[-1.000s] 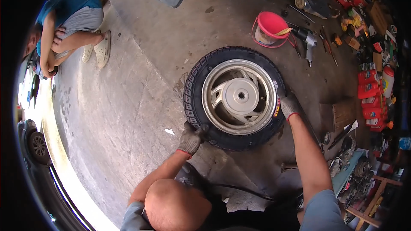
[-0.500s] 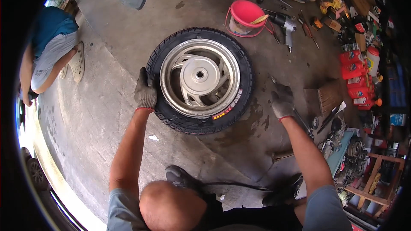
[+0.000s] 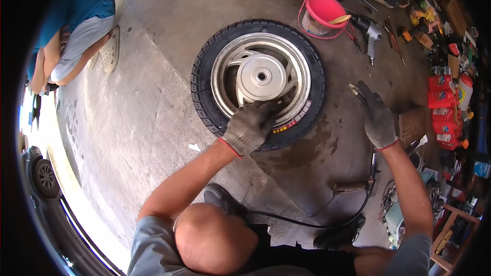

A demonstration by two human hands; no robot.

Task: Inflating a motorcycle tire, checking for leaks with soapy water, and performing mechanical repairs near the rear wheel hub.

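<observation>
Clock hours are read from the hub. Your wheel (image 3: 261,87) lies flat on the floor straight ahead of you, at your own twelve. Your left hand (image 3: 249,129) bends over its rim (image 3: 220,97) at six, fingers beside the valve (image 3: 280,102) at five; whether they pinch anything, I cannot tell. Your right hand (image 3: 379,117), well apart from the tyre (image 3: 203,79) at four, is closed around a nozzle (image 3: 353,90), its tip poking past your fingertips.

Watch the hose (image 3: 369,190): it curves close by your shoe (image 3: 340,236) at five, so a shifted foot could snag it and jerk the nozzle. Leaning hard with your left could bend the valve, and if the wheel slipped round, the spokes could nip your fingers.

The bucket (image 3: 326,7) at one to two has something yellowish leaning over its lip; its bottom is hidden. Red bottles (image 3: 441,92) stand in a row at three; their contents don't show.
</observation>
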